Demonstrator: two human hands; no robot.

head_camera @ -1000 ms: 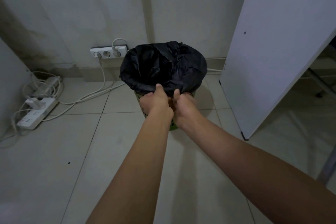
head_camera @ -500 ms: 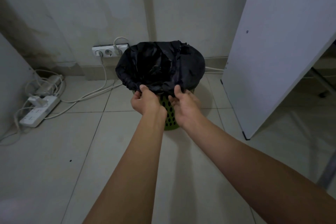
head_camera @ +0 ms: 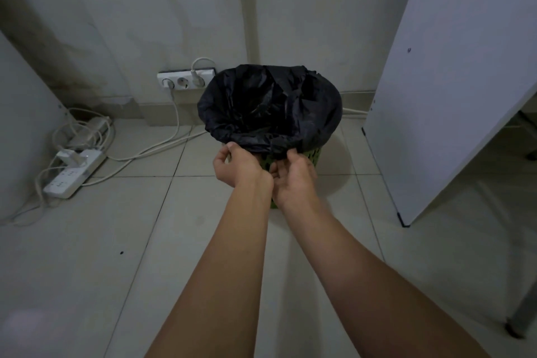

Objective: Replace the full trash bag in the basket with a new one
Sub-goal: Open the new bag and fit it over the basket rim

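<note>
Kneeling work: my left hand (head_camera: 238, 167) and right hand (head_camera: 295, 176) pinch the near hem of the black trash bag (head_camera: 270, 107), fingers curled on plastic, apparently working it around the green basket (head_camera: 315, 155) standing on the floor (head_camera: 139, 227).

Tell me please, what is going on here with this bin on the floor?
A person reaches with both arms to a green perforated plastic basket that stands on the tiled floor. A black plastic trash bag lines it, with its edge folded over the rim. The left hand and the right hand both pinch that edge at the near side. The bag sits in the basket; whether it holds rubbish cannot be seen in the dark inside.
</note>
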